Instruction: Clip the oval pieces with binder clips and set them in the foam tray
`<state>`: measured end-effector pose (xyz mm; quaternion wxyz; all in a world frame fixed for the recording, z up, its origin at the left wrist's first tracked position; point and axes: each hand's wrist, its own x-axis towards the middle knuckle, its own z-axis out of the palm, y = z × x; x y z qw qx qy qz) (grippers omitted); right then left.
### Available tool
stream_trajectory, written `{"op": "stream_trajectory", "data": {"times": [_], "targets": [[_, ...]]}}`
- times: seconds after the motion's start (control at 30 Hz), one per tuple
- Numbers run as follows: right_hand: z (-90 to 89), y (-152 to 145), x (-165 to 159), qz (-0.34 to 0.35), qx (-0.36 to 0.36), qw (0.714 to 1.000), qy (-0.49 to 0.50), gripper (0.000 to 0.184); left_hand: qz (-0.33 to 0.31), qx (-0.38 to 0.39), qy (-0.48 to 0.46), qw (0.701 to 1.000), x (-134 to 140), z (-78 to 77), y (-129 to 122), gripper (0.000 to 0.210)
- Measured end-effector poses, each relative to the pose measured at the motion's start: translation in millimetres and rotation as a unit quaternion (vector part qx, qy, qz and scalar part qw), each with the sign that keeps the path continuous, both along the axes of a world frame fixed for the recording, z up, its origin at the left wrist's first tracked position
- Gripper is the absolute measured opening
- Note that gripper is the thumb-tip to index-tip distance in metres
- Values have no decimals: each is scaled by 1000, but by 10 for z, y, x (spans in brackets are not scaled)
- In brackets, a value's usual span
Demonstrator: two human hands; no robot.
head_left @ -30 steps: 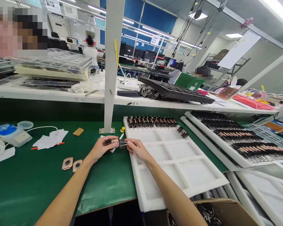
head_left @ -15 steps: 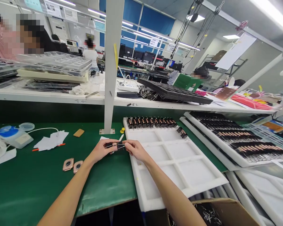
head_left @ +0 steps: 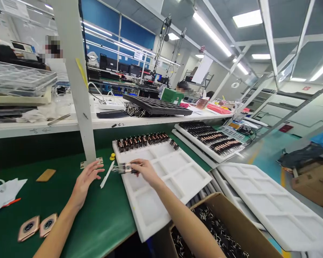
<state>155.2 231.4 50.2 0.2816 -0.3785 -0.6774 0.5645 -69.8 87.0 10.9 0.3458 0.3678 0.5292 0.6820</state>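
My right hand (head_left: 146, 172) pinches a rose-gold watch case (head_left: 127, 167) with black binder clips on it, over the left edge of a white foam tray (head_left: 140, 224). Its clip handles point left. Over the green mat, my left hand (head_left: 85, 181) is open and empty, fingers apart, beside a white stick-like tool (head_left: 107, 175). Along the tray's back edge stands a row of clipped watch cases (head_left: 144, 140), with a separate clipped piece (head_left: 174, 144) at the back right. Two rose-gold watch cases (head_left: 29, 228) without clips lie on the mat at lower left.
An open cardboard box (head_left: 247, 229) full of binder clips stands below the tray at right. Another tray (head_left: 231, 157) holds rows of clipped pieces. More foam trays (head_left: 258, 179) lie to the right. A white post (head_left: 76, 82) rises behind my left hand to a shelf.
My left hand has let go of the clipped watch case and moved left, opening. The right hand keeps hold of it. The view has turned to the right, showing more of the box.
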Motion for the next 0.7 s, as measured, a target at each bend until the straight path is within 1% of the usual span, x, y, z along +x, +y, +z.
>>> {"op": "stream_trajectory", "data": {"times": [0.07, 0.13, 0.23, 0.3, 0.37, 0.47, 0.6, 0.7], "targets": [[26, 256, 346, -107, 40, 993, -23, 49, 29, -12, 21, 999, -15, -38, 18, 62], [61, 565, 698, -190, 81, 976, -61, 53, 56, -23, 44, 997, -5, -87, 41, 62], [117, 1041, 1142, -289, 139, 937, -138, 50, 72, -31, 87, 993, 33, -155, 77, 60], [131, 1319, 1349, -330, 172, 906, -199, 43, 68, -40, 115, 990, 52, -179, 89, 58], [114, 1547, 1482, -345, 192, 881, -261, 36, 64, -50, 130, 988, 55, -184, 91, 58], [38, 1797, 1571, -336, 210, 853, -339, 30, 62, -67, 134, 987, 36, -175, 86, 61], [-86, 1993, 1584, -306, 246, 827, -402, 31, 56, -81, 134, 986, 16, -177, 88, 64], [-151, 2070, 1576, -288, 265, 815, -427, 35, 60, -82, 139, 985, 16, -194, 90, 64]]}}
